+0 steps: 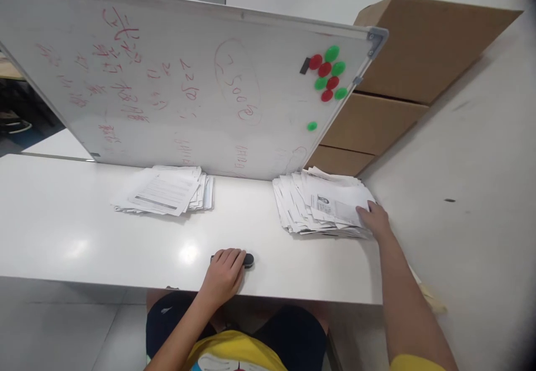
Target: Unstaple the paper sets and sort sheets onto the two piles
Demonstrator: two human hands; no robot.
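Observation:
My left hand (226,271) rests near the table's front edge, its fingers wrapped over a black stapler (249,260). Only the ends of the stapler show; the hand covers its middle. At the right, my right hand (376,220) pinches the right edge of the top sheet of paper (349,195), which bears a small printed photo. That sheet lies on a loose, uneven stack of papers (293,209). Whether more than one sheet is between the fingers, I cannot tell. A second stack of papers (163,192) lies farther left, apart from both hands.
A whiteboard (268,97) with red handwriting stands along the back of the white table (104,242). Red and green round magnets (324,69) sit at its upper right. Cardboard boxes (402,52) are stacked behind it. A white wall (473,192) closes off the right side.

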